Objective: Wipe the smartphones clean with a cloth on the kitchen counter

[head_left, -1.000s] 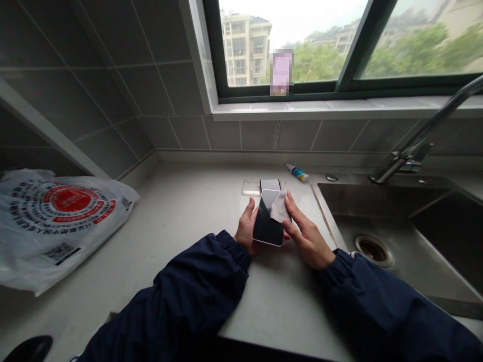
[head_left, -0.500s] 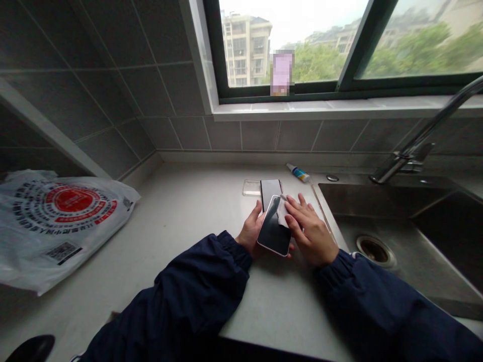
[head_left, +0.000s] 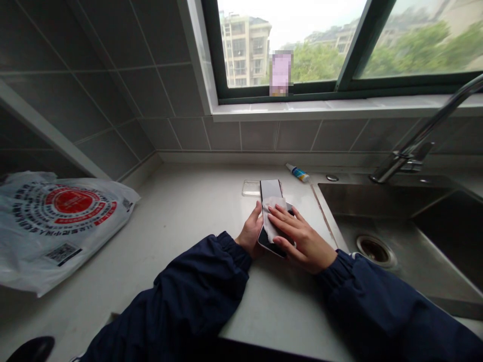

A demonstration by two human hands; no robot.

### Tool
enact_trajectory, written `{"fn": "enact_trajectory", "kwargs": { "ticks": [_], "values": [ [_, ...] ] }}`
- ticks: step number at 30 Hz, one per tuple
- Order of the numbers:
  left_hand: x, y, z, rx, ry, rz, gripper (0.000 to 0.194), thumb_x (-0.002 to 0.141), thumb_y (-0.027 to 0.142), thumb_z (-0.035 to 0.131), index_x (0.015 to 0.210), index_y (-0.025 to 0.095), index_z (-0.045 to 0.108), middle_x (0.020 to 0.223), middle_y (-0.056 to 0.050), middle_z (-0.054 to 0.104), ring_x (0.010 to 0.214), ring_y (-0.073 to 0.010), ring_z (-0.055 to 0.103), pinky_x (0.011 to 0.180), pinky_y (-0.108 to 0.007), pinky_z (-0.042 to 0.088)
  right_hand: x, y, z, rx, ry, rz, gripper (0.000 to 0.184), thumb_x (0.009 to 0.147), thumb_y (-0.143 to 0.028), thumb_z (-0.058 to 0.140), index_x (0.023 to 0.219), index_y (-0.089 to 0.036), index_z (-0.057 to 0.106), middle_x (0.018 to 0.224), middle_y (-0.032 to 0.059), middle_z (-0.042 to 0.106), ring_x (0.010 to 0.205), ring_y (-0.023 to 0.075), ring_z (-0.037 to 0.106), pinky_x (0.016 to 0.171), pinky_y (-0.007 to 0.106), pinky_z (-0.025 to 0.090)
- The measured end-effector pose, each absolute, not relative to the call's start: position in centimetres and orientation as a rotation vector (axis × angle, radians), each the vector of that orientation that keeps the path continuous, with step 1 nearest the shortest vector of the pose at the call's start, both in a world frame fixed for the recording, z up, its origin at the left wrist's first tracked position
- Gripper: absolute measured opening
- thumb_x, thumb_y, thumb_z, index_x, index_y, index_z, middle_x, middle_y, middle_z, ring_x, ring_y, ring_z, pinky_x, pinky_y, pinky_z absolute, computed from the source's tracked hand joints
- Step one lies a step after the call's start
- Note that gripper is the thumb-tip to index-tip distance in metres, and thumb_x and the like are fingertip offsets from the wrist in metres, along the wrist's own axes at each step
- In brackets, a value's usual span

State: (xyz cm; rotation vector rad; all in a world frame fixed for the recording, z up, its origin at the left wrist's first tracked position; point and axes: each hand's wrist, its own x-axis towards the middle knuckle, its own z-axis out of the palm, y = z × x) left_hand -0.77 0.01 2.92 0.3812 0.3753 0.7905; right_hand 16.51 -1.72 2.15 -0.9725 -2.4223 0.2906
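Over the countertop (head_left: pixel 204 201), the held phone (head_left: pixel 274 248) points away, long axis leaning right.

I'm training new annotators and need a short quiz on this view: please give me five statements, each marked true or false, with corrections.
1. The left hand holds the phone. True.
2. The cloth lies in the sink. False: it lies on the phone, under the right hand.
3. The tube is left of the clear case. False: it is to the right of it.
4. The printed bag is left of both hands. True.
5. The sleeves are bright red. False: they are dark blue.
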Motion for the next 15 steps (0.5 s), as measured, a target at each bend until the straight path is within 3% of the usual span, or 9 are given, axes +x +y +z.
{"fn": "enact_trajectory", "kwargs": {
  "ticks": [8, 15],
  "values": [
    [-0.9, 0.2, 2.3, 0.406, 0.328, 0.740, 0.079, 0.101, 0.064, 0.023, 0.153, 0.008, 0.041, 0.122, -0.019, 0.068, 0.110, -0.0300, 0.068, 0.103, -0.040, 0.046, 16.4, -1.6, 2.0, -1.115, -2.362, 0.266, 0.057, 0.105, -0.043, 0.039, 0.159, -0.025, 0.033, 0.163, 0.0118, 0.032, 0.152, 0.0305, 0.030, 0.120, 0.064, 0.024],
    [-1.5, 0.5, 1.0, 0.637, 0.265, 0.575, 0.086, 0.094, 0.076, 0.021, 0.158, 0.019, 0.031, 0.109, -0.017, 0.071, 0.076, -0.0290, 0.073, 0.065, -0.040, 0.057, 16.7, -1.2, 1.5, -1.241, -2.238, 0.247, 0.057, 0.105, -0.042, 0.039, 0.159, -0.025, 0.033, 0.164, 0.0124, 0.032, 0.153, 0.0301, 0.028, 0.120, 0.063, 0.026]
  ]
}}
